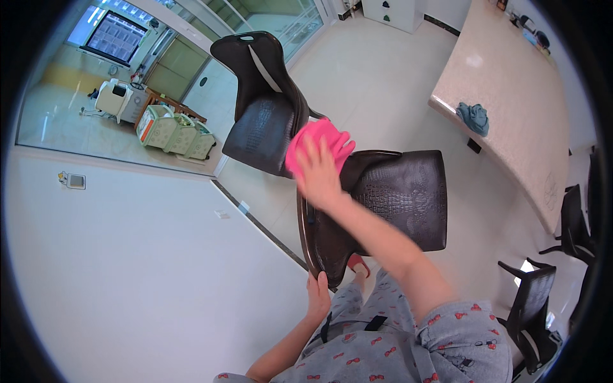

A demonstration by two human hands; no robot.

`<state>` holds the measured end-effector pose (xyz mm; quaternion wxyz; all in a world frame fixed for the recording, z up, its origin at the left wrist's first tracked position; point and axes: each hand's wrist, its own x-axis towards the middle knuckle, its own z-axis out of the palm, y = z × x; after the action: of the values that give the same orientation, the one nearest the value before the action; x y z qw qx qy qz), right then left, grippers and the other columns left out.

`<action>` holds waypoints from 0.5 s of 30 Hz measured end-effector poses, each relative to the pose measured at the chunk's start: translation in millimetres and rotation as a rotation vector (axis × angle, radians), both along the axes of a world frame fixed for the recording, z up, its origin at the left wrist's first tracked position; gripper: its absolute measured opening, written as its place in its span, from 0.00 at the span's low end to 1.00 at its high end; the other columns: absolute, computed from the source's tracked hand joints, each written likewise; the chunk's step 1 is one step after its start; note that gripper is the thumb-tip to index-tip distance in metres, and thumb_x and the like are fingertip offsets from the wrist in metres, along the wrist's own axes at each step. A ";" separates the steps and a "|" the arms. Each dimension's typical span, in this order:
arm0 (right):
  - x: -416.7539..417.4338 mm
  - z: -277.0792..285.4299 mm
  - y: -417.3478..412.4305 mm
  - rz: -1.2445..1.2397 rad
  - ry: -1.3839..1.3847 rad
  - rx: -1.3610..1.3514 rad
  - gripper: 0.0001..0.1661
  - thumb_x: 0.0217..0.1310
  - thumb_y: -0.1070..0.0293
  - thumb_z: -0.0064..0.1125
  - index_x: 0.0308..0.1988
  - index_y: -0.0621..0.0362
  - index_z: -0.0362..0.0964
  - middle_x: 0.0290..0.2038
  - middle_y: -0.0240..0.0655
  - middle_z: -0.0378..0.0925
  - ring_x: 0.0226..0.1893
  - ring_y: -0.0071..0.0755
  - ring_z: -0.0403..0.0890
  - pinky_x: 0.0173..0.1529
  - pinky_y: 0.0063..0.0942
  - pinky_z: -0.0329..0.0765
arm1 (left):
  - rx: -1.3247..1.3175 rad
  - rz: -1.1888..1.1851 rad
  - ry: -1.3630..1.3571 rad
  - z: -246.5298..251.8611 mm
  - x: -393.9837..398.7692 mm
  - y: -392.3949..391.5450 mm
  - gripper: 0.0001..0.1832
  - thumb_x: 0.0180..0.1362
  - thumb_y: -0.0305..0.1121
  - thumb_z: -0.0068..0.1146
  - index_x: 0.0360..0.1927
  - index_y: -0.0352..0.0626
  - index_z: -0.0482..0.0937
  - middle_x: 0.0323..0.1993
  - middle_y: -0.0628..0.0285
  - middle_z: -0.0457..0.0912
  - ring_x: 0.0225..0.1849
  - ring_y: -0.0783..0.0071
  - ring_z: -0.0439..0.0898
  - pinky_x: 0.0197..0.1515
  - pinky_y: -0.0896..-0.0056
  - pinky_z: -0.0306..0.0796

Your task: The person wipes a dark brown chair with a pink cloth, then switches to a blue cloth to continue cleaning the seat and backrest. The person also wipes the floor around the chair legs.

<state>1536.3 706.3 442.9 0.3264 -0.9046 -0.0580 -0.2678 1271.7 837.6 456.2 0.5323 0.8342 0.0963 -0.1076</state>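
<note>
A bright pink cloth [337, 143] is bunched under my right hand [317, 174], whose spread fingers press over it, blurred as if in motion. It lies at the top corner of the backrest of a dark brown leather chair [407, 201] with a crocodile-textured seat. At the opposite corner of that backrest, my left hand [318, 294] grips the edge with thumb and fingers. A second matching chair [261, 119] stands just beyond, its seat partly hidden by the cloth.
A white wall [143, 268] runs along the left, meeting a glass partition. On the right, a stone-topped table [507, 95] carries a crumpled grey-blue cloth [473, 118] at its edge. More dark chairs [531, 297] stand at lower right. Behind the glass is a green tiered storage rack [175, 134].
</note>
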 end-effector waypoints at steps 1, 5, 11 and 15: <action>-35.7 -9.0 12.7 0.057 0.045 -0.008 0.35 0.58 0.62 0.64 0.64 0.54 0.67 0.73 0.50 0.55 0.71 0.69 0.56 0.69 0.63 0.61 | -0.003 -0.021 -0.013 -2.2 -0.3 -1.1 0.23 0.76 0.38 0.38 0.66 0.32 0.65 0.55 0.42 0.77 0.55 0.48 0.75 0.60 0.54 0.67; -146.4 32.3 34.2 0.467 0.795 0.384 0.41 0.58 0.61 0.61 0.71 0.43 0.61 0.74 0.46 0.55 0.68 0.62 0.66 0.62 0.57 0.73 | -0.026 -0.058 -0.113 4.9 1.9 7.1 0.22 0.76 0.37 0.39 0.66 0.32 0.65 0.54 0.42 0.77 0.53 0.48 0.76 0.58 0.54 0.68; -69.8 8.9 21.1 0.241 0.479 0.145 0.41 0.62 0.57 0.58 0.73 0.37 0.56 0.75 0.40 0.54 0.63 0.61 0.73 0.58 0.58 0.77 | -0.072 -0.049 -0.036 22.4 3.3 -3.0 0.22 0.76 0.36 0.38 0.66 0.32 0.65 0.54 0.44 0.78 0.52 0.53 0.76 0.57 0.57 0.68; 44.2 17.9 -10.2 0.048 0.307 0.079 0.23 0.59 0.60 0.59 0.52 0.56 0.76 0.69 0.43 0.61 0.57 0.54 0.76 0.55 0.57 0.77 | -0.087 -0.036 0.023 15.8 4.0 -8.5 0.22 0.77 0.36 0.37 0.67 0.32 0.65 0.58 0.47 0.76 0.58 0.58 0.74 0.63 0.62 0.66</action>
<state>1580.5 696.1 460.8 0.3733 -0.9197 -0.0184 -0.1204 1275.7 829.0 472.0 0.5649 0.8105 0.0824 -0.1308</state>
